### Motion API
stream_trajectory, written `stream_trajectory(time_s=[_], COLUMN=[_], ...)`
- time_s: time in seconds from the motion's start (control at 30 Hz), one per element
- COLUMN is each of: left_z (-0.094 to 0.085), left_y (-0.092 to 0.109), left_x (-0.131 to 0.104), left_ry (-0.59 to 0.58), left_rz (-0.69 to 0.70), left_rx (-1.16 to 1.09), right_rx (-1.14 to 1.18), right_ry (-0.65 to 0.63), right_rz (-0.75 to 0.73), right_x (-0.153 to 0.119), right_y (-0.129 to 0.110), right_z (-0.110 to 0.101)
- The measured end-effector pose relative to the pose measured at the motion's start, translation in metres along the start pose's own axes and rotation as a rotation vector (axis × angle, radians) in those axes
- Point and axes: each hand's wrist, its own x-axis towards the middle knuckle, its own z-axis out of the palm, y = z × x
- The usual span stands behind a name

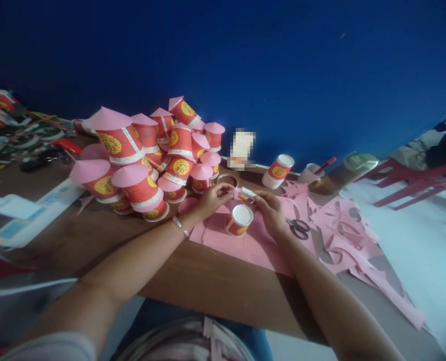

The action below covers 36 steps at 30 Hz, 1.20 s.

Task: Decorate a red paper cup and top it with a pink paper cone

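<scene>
My right hand (271, 211) is closed around a small white tube (248, 193) with an orange patch, probably glue. Facing it, my left hand (216, 198) pinches a piece of pink paper (235, 192) by its edge, close to the tube's end. Just below both hands a red paper cup (239, 223) with a yellow emblem stands upright, its white inside showing. Beneath the cup lie flat pink paper sheets (223, 238). Black-handled scissors (299, 229) rest beside my right wrist, their blades partly hidden.
Red cups with pink cone tops (133, 188) are piled at the left. A roll of tape (228, 180) and stacked cups (278, 171) are behind my hands. Pink paper scraps (343, 230) cover the right side. A white power strip (35, 213) lies far left; a red stool (399, 180) stands right.
</scene>
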Motion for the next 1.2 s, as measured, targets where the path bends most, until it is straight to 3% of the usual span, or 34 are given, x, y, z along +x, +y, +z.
stream_trajectory(time_s=[0.13, 0.43, 0.6, 0.73, 0.83, 1.2], left_z=[-0.001, 0.008, 0.006, 0.006, 0.006, 0.011], left_y=[0.005, 0.009, 0.014, 0.017, 0.019, 0.024], left_x=[-0.001, 0.002, 0.002, 0.002, 0.001, -0.002], left_ry=[-0.007, -0.056, -0.052, -0.015, 0.0, 0.037], left_rz=[-0.125, -0.021, -0.095, -0.072, -0.045, -0.097], left_rx=[-0.156, -0.009, -0.118, -0.186, -0.177, -0.246], right_rx=[0.021, -0.123, -0.132, -0.072, -0.152, -0.594], right_ry=[-0.016, -0.124, -0.138, -0.139, -0.12, 0.068], right_rz=[0.01, -0.008, 0.038, 0.023, -0.052, -0.563], right_x=[0.0, 0.007, 0.01, 0.01, 0.011, 0.002], right_y=[0.001, -0.001, 0.002, 0.001, -0.001, 0.001], right_z=[0.002, 0.016, 0.013, 0.011, 0.012, 0.011])
